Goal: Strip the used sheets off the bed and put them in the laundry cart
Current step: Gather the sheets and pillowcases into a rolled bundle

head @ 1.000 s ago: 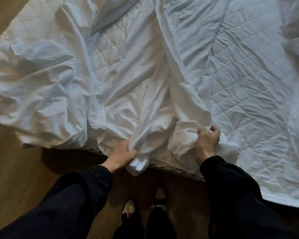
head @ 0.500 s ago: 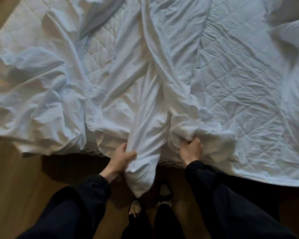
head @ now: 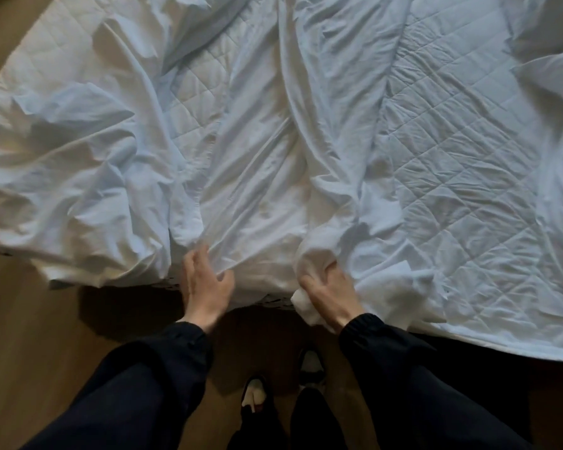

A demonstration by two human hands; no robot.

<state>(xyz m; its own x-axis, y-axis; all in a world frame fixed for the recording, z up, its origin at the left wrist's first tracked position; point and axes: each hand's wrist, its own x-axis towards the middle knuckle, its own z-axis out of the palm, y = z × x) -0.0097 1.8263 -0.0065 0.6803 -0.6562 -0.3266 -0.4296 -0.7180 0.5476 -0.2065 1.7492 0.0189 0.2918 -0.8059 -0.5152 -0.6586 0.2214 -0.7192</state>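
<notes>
A crumpled white sheet [head: 257, 164] lies in long folds across the bed, bunched at the near edge. Under it shows the quilted mattress pad [head: 462, 164]. My right hand [head: 329, 290] grips a wad of the sheet at the bed's near edge, fingers curled into the cloth. My left hand [head: 205, 280] is at the edge beside it, fingers spread and loose, touching a fold of the sheet without holding it. No laundry cart is in view.
Wooden floor [head: 30, 336] runs along the bed's near side, where my feet [head: 311, 365] stand. A heap of bunched sheet [head: 62, 190] hangs over the left part of the edge. A pillow or more white bedding [head: 553, 79] lies at the far right.
My left hand let go of the hanging fold it held and opened, moving up to the bed edge. My right hand kept its grip on the bunched sheet.
</notes>
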